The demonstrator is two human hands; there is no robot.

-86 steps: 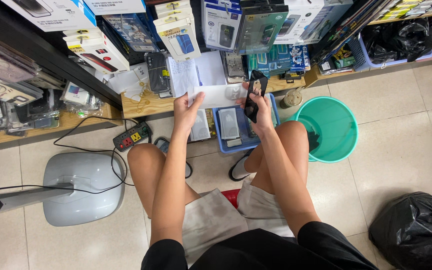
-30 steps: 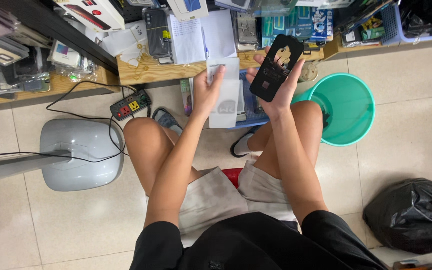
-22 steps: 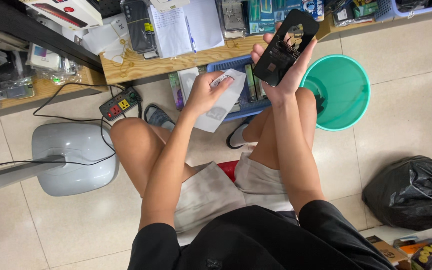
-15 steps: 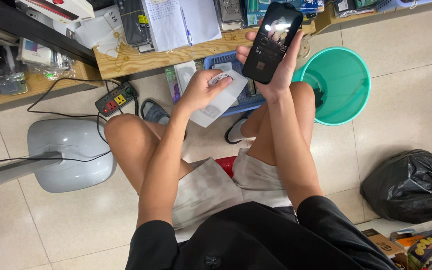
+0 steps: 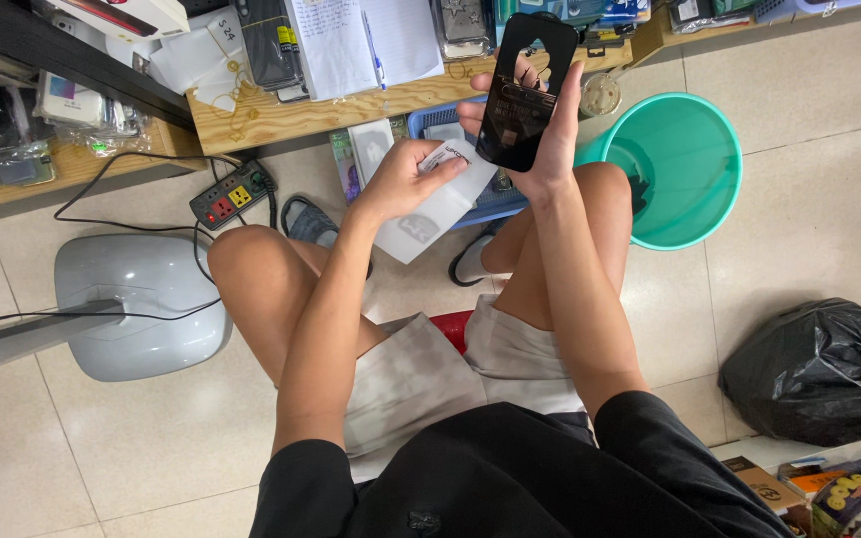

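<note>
Glossy black phone case (image 5: 527,95) gripped in right hand (image 5: 540,139), left hand (image 5: 406,179) pinching white paper sleeve (image 5: 430,209) — flat, rectangular.

One view only — a camera worn on the person's head, looking almost straight down over the chest and the bent knees to the tiled floor (image 5: 799,189). It sits close to the body: the black shirt fills the bottom edge, and both raised hands come near the middle of the upper half. The top of the picture faces forward, reaching the front edge of a low wooden shelf (image 5: 281,110) — no second view shares the scene.
</note>
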